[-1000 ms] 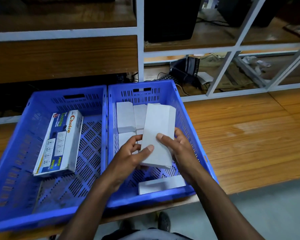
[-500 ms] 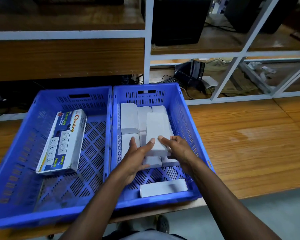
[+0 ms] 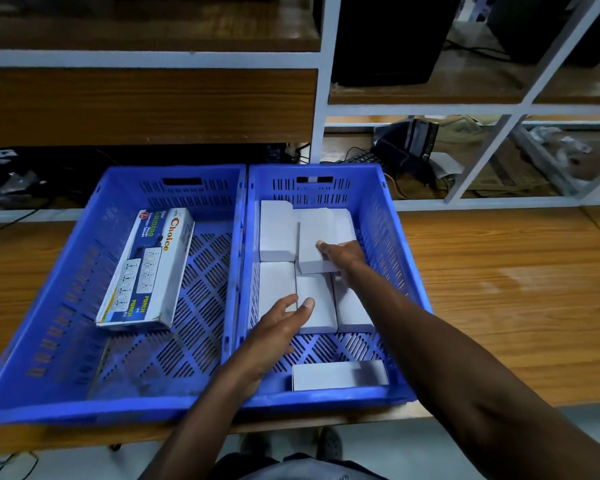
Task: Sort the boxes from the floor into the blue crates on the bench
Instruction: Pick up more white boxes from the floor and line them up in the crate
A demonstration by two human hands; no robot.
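Note:
Two blue crates stand side by side on the wooden bench [image 3: 506, 292]. The left crate [image 3: 45, 299] holds one printed "Choice" power-strip box [image 3: 146, 268]. The right crate [image 3: 392, 237] holds several plain white boxes laid in rows, plus one lone white box [image 3: 340, 374] at its near wall. My right hand [image 3: 343, 254] reaches to the back of the right crate and pinches a white box [image 3: 312, 240] lying on top of the others, thumb on its upper face. My left hand [image 3: 281, 323] is relaxed over the near row, thumb touching a white box [image 3: 317, 306].
White metal shelving with wooden boards rises behind the crates, with black cases, cables and a dark device [image 3: 406, 140] on it. The bench runs on to the right of the crates. Grey floor and my shoes show below the bench edge.
The white box went from tilted above the crate down onto the back row. My right hand moved forward with it; my left hand let go and drew back toward me.

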